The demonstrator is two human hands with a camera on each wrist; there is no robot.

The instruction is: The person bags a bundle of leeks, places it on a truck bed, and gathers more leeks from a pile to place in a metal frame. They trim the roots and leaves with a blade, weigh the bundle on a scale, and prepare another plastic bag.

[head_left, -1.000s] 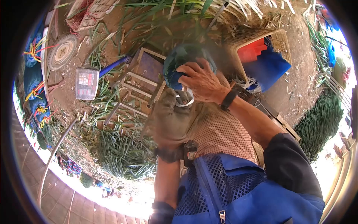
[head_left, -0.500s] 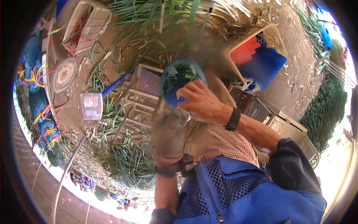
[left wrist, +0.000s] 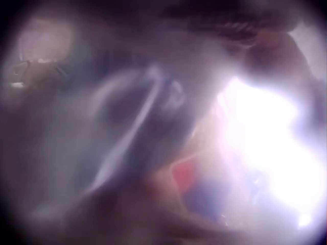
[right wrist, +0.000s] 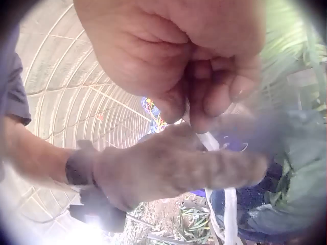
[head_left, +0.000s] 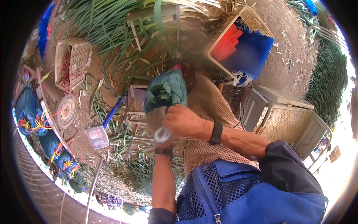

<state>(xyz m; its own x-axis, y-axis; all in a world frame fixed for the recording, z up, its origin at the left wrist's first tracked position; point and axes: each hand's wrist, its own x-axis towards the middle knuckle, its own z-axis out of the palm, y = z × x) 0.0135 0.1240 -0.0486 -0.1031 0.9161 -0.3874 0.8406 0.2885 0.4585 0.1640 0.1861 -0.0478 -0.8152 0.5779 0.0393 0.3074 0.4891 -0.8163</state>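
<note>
We see one blue-green bag of leaves (head_left: 180,86) by the metal frame's (head_left: 138,94) right edge, and two baskets (head_left: 79,56). Print on one box (head_left: 97,137) is too small to read. Our curled right hand (head_left: 186,121) pinches a white strip (right wrist: 231,214); our gloved left hand (right wrist: 163,171) touches it, grip unclear.
</note>
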